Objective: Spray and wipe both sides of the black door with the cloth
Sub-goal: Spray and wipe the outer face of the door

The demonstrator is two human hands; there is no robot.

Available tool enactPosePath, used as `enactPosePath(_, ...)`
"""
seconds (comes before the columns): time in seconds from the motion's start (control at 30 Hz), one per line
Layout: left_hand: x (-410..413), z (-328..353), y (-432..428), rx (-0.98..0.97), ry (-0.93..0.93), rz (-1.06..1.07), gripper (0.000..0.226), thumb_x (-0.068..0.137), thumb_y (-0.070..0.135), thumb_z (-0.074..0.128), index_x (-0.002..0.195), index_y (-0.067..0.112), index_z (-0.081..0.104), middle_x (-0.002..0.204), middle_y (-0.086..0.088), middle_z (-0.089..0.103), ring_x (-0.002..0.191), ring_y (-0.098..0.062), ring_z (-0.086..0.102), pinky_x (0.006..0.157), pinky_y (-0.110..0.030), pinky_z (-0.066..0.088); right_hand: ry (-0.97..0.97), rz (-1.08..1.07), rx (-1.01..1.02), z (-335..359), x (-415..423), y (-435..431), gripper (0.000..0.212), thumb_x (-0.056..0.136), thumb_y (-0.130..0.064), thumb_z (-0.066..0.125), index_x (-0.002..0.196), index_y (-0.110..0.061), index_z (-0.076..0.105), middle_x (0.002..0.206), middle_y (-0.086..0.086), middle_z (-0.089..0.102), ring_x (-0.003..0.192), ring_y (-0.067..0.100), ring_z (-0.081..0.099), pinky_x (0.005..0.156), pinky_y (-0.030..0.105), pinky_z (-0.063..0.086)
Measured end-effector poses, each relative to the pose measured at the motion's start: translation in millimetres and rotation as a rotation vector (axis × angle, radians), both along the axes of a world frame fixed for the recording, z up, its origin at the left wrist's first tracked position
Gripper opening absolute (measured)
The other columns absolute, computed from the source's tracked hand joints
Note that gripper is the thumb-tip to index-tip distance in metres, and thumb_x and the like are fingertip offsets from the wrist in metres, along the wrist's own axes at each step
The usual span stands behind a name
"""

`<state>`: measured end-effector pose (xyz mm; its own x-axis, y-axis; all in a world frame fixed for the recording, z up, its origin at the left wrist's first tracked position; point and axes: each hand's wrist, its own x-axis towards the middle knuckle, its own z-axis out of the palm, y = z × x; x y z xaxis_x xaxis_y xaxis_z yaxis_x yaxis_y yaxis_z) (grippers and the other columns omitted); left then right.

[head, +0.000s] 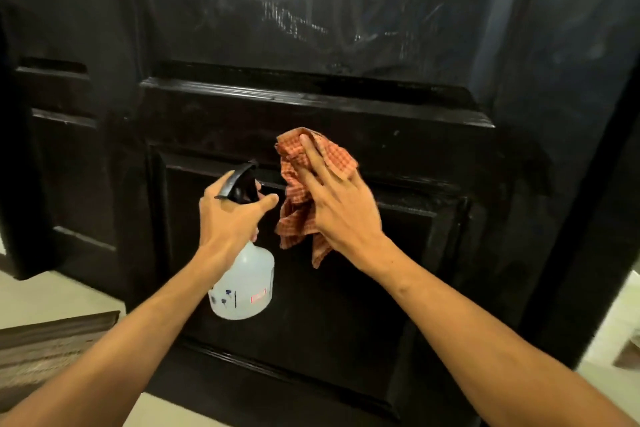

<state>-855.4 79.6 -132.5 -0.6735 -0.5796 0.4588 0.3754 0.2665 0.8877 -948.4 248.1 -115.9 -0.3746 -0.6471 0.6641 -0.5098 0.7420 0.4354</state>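
The black door fills the view, seen close up, and the work on this face is under way but not finished. The right hand lies with its fingers straight and spread over a crumpled orange checked cloth, pressing it flat against the door where the middle rail meets the top moulding of the lower panel; nothing is clenched here, the grip is a flat press. The left hand has its fingers curled round the neck of a clear spray bottle with a black trigger head, held up just left of the cloth, nozzle pointing towards the door, the bottle hanging in front of the lower panel

The upper panel shows pale streaks and smears, which reads as damp wipe marks or residue, so that part has likely been sprayed and gone over at least once. The lower panel looks dull, with no such marks, and probably remains to be done. Whether the other side of the door has been cleaned cannot be told from here. A pale floor shows at the lower left
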Motion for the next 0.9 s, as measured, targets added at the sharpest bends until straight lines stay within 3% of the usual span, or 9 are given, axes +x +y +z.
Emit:
enactPosePath(0.1,4.5,-4.0,18.7,-0.029,-0.016,-0.056,0.022,0.084,0.012,0.086,0.097,0.012,0.068,0.081,-0.01,0.071,0.045,-0.019,0.054,0.043,-0.031,0.048,0.007,-0.129,-0.204,-28.7,6.2,76.3,0.067,0.096,-0.028,0.031,0.162,-0.02,0.025,0.171,0.009,-0.004,0.158,0.024,-0.003,0.123,0.045,0.019)
enactPosePath(0.23,3.6,-7.5,38.4,-0.051,-0.034,-0.129,0.022,0.084,0.014,0.086,0.097,0.013,0.068,0.083,-0.008,0.071,0.045,-0.017,0.055,0.044,-0.031,0.05,0.01,-0.31,-0.47,-44.1,11.3,126.3,0.078,0.095,-0.022,0.059,0.163,-0.022,0.02,0.17,0.019,-0.004,0.157,0.037,-0.005,0.126,0.054,0.007)
enactPosePath(0.4,-9.1,-4.6,60.3,-0.055,-0.024,-0.181,0.023,0.083,0.013,0.088,0.095,0.015,0.068,0.079,-0.01,0.072,0.042,-0.02,0.052,0.045,-0.033,0.048,0.027,-0.161,-0.28,-11.4,5.0,60.8,0.07,0.092,-0.033,0.043,0.16,-0.029,0.027,0.17,0.017,-0.003,0.157,0.034,-0.008,0.126,0.052,-0.003)
enactPosePath(0.5,-17.6,0.1,73.8,-0.046,0.024,-0.223,0.024,0.082,0.012,0.088,0.096,0.016,0.07,0.071,-0.004,0.07,0.044,-0.026,0.05,0.043,-0.032,0.046,0.067,-0.122,-0.194,-6.6,-1.0,59.5,0.07,0.094,-0.027,0.04,0.162,-0.028,0.024,0.171,0.012,-0.002,0.158,0.027,-0.006,0.126,0.048,0.008)
enactPosePath(0.63,-23.7,-2.8,93.4,-0.055,-0.002,-0.283,0.022,0.083,0.011,0.087,0.095,0.014,0.069,0.071,-0.007,0.069,0.042,-0.025,0.049,0.047,-0.035,0.047,0.097,-0.136,-0.385,-32.5,-0.7,127.7,0.061,0.099,-0.024,0.047,0.159,-0.023,0.035,0.171,0.01,0.003,0.158,0.023,-0.001,0.124,0.043,0.02)
enactPosePath(0.7,-25.0,-2.4,102.2,-0.06,-0.028,-0.321,0.022,0.084,0.011,0.086,0.094,0.013,0.068,0.076,-0.009,0.07,0.042,-0.023,0.051,0.047,-0.034,0.048,0.111,-0.206,-0.521,-44.0,0.9,167.1,0.067,0.098,-0.017,0.056,0.16,-0.02,0.031,0.171,0.014,0.001,0.158,0.029,-0.002,0.127,0.043,0.009)
enactPosePath(0.77,-24.7,-0.6,110.1,-0.063,-0.042,-0.341,0.021,0.085,0.012,0.086,0.095,0.014,0.067,0.079,-0.009,0.071,0.044,-0.022,0.052,0.046,-0.032,0.049,0.078,-0.279,-0.608,-58.4,-2.6,186.1,0.073,0.099,-0.02,0.057,0.163,-0.021,0.022,0.17,0.016,-0.001,0.158,0.031,-0.005,0.127,0.05,0.004)
enactPosePath(0.9,-21.2,-5.7,131.5,-0.069,-0.065,-0.383,0.021,0.085,0.011,0.085,0.095,0.015,0.067,0.08,-0.009,0.071,0.045,-0.02,0.054,0.045,-0.03,0.05,-0.086,-0.359,-0.557,-128.0,5.0,181.8,0.071,0.1,-0.041,0.047,0.163,-0.025,0.017,0.169,0.021,-0.004,0.157,0.038,-0.005,0.122,0.065,0.016)
